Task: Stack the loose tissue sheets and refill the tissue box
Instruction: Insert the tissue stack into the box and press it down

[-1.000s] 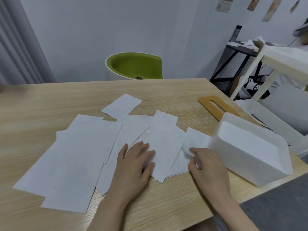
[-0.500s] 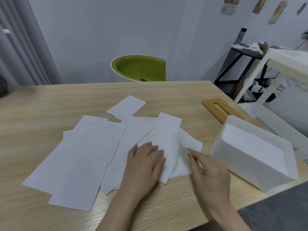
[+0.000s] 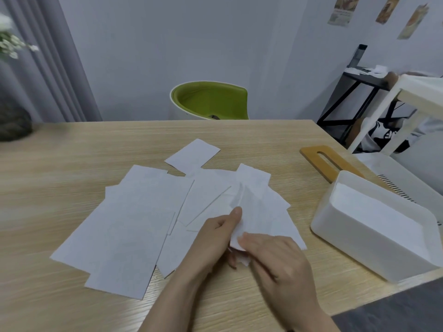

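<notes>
**Two hands gathering tissue sheets beside an open box**

The left hand [image 3: 215, 238] pinches a crumpled white tissue sheet [image 3: 249, 202] between thumb and curled fingers, lifting its near edge off the pale wood-grain table [image 3: 72, 152]. The right hand [image 3: 275, 257] lies over the same sheet's lower corner, fingers curled toward it; whether they grip or only press cannot be told. Flat white rectangular tissue sheets [image 3: 134, 224] lie overlapping across the table's middle, left of and partly under the hands, with one separate sheet [image 3: 191, 154] at the far side. The white rectangular plastic tissue box [image 3: 374, 248], lid off, stands at the table's right edge, near the hands but apart from them. Its slotted wooden lid [image 3: 321, 159] lies flat just behind it. A green chair [image 3: 211, 101] stands beyond the table.
</notes>
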Motion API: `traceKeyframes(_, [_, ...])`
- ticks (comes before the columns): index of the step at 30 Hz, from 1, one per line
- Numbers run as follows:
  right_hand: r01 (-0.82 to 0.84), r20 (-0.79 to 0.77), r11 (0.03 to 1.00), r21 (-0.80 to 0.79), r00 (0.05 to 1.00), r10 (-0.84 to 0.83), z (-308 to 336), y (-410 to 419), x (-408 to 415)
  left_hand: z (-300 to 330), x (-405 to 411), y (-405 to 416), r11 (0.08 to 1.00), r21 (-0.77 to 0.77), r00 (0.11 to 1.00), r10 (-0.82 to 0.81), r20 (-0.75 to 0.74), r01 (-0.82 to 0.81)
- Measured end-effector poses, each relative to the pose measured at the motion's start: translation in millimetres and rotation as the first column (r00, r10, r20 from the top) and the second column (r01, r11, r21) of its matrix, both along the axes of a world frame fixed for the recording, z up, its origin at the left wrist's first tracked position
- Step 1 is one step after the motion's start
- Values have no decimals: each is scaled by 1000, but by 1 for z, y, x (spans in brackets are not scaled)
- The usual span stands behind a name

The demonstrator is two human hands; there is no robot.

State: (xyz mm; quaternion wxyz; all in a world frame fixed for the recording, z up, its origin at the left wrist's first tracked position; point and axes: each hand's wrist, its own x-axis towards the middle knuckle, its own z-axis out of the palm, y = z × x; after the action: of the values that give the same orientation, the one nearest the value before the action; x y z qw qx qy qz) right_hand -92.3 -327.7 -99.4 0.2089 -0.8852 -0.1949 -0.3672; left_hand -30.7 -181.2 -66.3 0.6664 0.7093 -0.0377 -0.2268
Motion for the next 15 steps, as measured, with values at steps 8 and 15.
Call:
traceKeyframes(8, [-62, -124, 998, -31, 991, 58, 0, 2, 2, -16, 8, 10, 991, 9, 990, 130, 49, -130])
traceKeyframes(15, [105, -622, 987, 120, 783, -8, 16, 0, 3, -20, 11, 24, 991, -99, 996, 90, -12, -90])
